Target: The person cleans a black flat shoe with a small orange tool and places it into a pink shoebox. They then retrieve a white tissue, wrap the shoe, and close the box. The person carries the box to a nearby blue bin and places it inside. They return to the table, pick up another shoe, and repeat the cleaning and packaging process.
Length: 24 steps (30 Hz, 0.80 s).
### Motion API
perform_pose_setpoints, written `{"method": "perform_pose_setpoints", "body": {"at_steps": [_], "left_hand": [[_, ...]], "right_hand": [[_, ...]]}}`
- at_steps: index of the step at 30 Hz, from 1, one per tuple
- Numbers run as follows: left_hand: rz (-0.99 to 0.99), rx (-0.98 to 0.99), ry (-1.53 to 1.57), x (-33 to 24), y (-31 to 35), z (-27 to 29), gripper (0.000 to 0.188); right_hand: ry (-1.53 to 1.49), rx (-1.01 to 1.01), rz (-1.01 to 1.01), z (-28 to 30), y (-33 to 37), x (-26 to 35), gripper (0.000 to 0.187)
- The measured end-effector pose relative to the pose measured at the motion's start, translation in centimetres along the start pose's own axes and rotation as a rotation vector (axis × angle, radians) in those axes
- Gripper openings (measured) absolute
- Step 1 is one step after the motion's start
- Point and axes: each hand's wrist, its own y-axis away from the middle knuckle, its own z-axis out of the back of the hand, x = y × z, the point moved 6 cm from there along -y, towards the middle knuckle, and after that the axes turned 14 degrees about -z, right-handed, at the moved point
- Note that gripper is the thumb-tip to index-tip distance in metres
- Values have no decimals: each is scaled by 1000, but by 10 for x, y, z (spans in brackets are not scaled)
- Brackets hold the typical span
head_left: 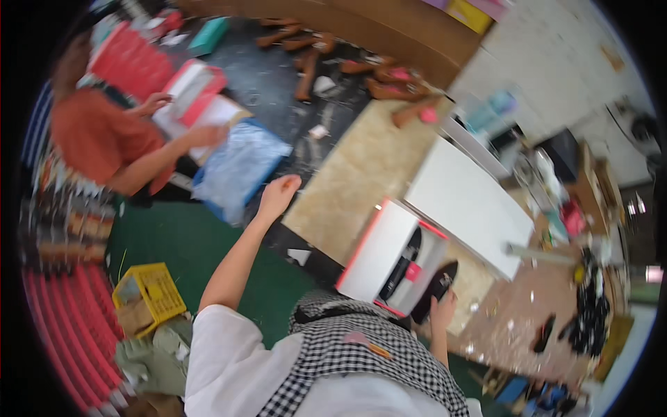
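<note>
Black, in the head view, the shoe (435, 285) held in the right hand (442, 310) lies just right of the open box (432, 251), long axes roughly parallel. Well left, the left hand (280, 197) has bunched fingers; whether it holds anything, I cannot tell.

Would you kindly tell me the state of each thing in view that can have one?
Near shoe box: open, dark shoe inside.
Loose shoe: outside the box, in the right hand.
Left hand: raised, fingers curled, contents unclear.
Far pink-edged box: open.
</note>
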Motion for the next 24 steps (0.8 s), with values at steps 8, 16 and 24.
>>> {"method": "perform_pose_setpoints", "body": {"at_steps": [8, 16, 24], "left_hand": [[437, 455, 627, -56, 113, -182, 59], [96, 455, 377, -95, 134, -180, 45], [123, 35, 446, -46, 164, -113, 41]], "right_hand": [[-147, -80, 29, 4, 17, 42, 93], [-81, 255, -35, -70, 31, 126, 99], [-1032, 839, -149, -7, 41, 119, 45]]}}
